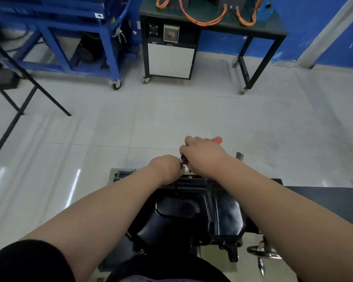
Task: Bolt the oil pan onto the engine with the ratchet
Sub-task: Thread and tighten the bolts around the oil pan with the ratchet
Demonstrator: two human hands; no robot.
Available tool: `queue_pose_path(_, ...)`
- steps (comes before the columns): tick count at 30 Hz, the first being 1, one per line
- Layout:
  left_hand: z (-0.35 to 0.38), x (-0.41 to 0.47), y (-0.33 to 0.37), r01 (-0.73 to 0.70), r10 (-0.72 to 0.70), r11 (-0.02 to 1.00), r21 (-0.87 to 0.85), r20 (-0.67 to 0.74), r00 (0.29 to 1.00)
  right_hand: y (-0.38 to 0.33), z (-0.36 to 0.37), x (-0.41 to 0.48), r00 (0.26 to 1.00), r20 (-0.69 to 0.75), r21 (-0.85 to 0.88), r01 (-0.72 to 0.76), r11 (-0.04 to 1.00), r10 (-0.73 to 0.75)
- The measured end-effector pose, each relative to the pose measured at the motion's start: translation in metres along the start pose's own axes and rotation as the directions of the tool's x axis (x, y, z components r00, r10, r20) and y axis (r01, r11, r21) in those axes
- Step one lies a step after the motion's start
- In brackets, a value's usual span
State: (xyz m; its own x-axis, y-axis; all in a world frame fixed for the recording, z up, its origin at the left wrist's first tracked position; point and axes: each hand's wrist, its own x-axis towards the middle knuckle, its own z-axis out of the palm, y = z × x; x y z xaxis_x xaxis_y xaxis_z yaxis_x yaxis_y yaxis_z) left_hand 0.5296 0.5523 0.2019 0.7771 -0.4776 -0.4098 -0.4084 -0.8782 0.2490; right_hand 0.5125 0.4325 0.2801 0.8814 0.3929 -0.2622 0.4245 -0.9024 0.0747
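The black oil pan (192,210) lies on the engine in front of me, its far flange at the top of it. My right hand (202,153) grips the ratchet, whose red handle end (218,139) sticks out past my knuckles. The ratchet's metal head (183,159) shows between my two hands, over the pan's far edge. My left hand (164,166) has its fingers curled at the ratchet head. The bolt under the head is hidden by my hands.
A blue metal cart (73,37) and a black wheeled bench (212,25) with orange cables stand across the tiled floor. A black frame leg (39,88) slants at the left. A chrome handwheel (263,251) sits at the engine stand's lower right.
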Motion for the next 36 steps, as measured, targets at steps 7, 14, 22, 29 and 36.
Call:
queue_pose_path(7, 0.003, -0.005, 0.004, 0.131, -0.138, 0.983, -0.13, -0.051, 0.989, -0.007, 0.012, -0.001, 0.951, 0.102, 0.058, -0.299, 0.953, 0.292)
queue_pose_path(14, 0.015, -0.005, 0.011, 0.121, -0.125, 0.992, -0.046, -0.091, 0.988, 0.007, 0.008, -0.003, 0.989, -0.074, -0.034, 0.126, 0.992, -0.128)
queue_pose_path(22, 0.012, -0.01, 0.007, 0.159, -0.183, 0.949, -0.274, -0.066, 0.981, -0.007, 0.011, -0.003, 0.976, 0.097, 0.057, -0.202, 0.978, 0.196)
queue_pose_path(29, 0.01, -0.002, 0.012, 0.158, -0.163, 0.982, -0.103, -0.043, 0.986, 0.004, 0.012, -0.009, 0.996, -0.083, -0.044, 0.032, 0.999, -0.036)
queue_pose_path(36, 0.006, -0.006, 0.01, 0.218, -0.224, 0.941, -0.257, 0.006, 0.975, -0.005, 0.015, -0.002, 0.97, 0.055, 0.022, -0.24, 0.971, 0.238)
